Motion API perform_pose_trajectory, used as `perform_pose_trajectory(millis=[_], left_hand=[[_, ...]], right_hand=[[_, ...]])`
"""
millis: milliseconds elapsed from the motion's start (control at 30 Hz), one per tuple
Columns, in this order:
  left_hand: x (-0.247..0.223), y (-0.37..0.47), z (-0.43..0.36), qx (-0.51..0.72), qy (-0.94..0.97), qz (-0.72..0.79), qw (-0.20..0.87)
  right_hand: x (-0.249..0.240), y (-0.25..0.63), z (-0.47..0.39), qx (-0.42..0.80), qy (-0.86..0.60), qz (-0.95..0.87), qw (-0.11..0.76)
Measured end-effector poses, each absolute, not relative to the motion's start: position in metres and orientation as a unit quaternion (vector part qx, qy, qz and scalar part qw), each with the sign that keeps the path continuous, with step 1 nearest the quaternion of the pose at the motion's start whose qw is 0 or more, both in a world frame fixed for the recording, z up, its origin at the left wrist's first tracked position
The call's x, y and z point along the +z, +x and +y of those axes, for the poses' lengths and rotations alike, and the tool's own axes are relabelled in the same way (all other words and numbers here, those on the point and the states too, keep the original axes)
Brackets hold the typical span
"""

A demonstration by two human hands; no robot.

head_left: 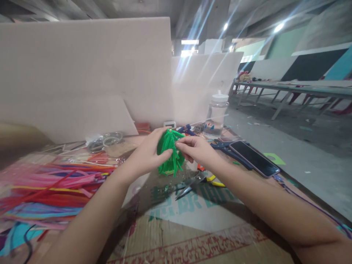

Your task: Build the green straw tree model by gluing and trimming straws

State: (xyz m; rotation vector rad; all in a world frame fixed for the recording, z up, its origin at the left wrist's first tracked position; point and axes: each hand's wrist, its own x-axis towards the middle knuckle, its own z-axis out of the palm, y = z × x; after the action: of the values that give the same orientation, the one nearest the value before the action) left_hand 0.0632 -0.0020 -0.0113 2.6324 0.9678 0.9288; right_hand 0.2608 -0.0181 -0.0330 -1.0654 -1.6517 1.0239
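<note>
A green bundle of fuzzy stems (169, 161), narrow at the top and spread out below, stands upright in the middle of the head view. My left hand (150, 152) is wrapped round its left side, the thumb lying across the front. On the right side, my right hand (194, 148) pinches at the strands with thumb and forefinger; a single green strand seems to be between the fingertips. Just below my right hand lie scissors (194, 183) with yellow and red handles, their blades pointing to the lower left.
Many coloured fuzzy stems (60, 187) spread over the left. A phone (254, 158), dark blue pliers-like tool (233, 154) and lidded water bottle (217, 115) are at the right. White boards (85, 69) rise behind. Printed cardboard (176, 234) covers the near surface.
</note>
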Motion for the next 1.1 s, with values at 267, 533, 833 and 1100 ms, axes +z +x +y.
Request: perform_pose_trajectory(millis=[267,533,833,1100], left_hand=[[-0.012,0.066,-0.002,0.323,0.884,0.326,0.088],[-0.011,0.065,-0.002,0.316,0.892,0.316,0.073],[-0.011,0.059,-0.001,0.302,0.896,0.315,0.075],[-0.005,0.051,-0.001,0.290,0.883,0.339,0.147]], right_hand=[[-0.035,0.259,-0.023,0.480,-0.396,-0.632,0.462],[-0.034,0.261,-0.024,0.486,-0.389,-0.634,0.458],[-0.031,0.263,-0.021,0.417,-0.431,-0.678,0.426],[-0.018,0.276,-0.023,0.260,-0.457,-0.702,0.480]])
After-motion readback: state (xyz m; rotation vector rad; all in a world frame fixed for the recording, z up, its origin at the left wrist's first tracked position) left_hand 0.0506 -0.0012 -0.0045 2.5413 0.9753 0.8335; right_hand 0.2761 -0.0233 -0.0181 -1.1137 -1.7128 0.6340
